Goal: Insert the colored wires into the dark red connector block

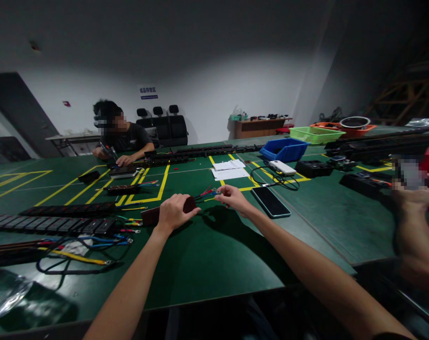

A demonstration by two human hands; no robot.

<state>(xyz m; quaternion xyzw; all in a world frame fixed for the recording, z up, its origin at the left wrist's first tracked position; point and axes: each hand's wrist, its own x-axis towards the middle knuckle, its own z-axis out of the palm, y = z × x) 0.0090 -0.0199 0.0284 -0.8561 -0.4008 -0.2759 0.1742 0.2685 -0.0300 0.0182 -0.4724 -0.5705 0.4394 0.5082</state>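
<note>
My left hand [175, 211] is wrapped over a dark reddish block [150, 216] near the middle of the green table [214, 269]. From the block's right end run thin coloured wires [206, 193], red, blue and yellow, with ring lugs. The fingers of my right hand [231, 199] are pinched on the wire ends, just right of my left hand. Left of my hands lie long black modules [51, 225] with coloured leads, and a smaller black module [124, 190] with wires sits beyond them. A phone [271, 202] lies right of my right hand.
Across the table a person [125, 137] works with a tool. Another person's hand [412, 193] holds something blurred at the right. Papers [229, 170], a white power bank [282, 167] with a black cable, a blue bin [284, 150] and a green basket [315, 135] stand further back.
</note>
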